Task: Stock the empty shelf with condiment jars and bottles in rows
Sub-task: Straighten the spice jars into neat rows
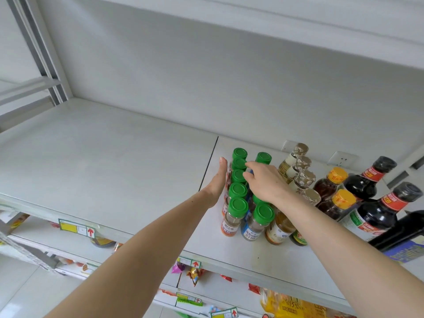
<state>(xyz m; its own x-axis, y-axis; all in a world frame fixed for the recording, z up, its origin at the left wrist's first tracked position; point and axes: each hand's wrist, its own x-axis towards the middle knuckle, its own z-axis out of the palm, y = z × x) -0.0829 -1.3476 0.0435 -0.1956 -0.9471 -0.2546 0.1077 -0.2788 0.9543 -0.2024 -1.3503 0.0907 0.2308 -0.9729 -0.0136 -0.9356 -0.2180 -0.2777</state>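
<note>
Head view, we press our flat left hand (216, 180) against the green-capped jars (238, 177) on the shelf (114, 161), right hand (263, 182) fingers curled among them, grasp we cannot tell.

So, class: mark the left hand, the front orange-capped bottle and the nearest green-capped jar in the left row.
left hand (216, 180), head view: palm edge against the jar row.
front orange-capped bottle (343, 199), head view: top of its cap.
nearest green-capped jar (238, 207), head view: centre of its lid.

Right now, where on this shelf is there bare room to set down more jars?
Bare shelf runs from the left upright to the left hand beside the green-capped jars. A bare strip lies before the jars. Rightward it is crowded: oil bottles, dark sauce bottles.
</note>
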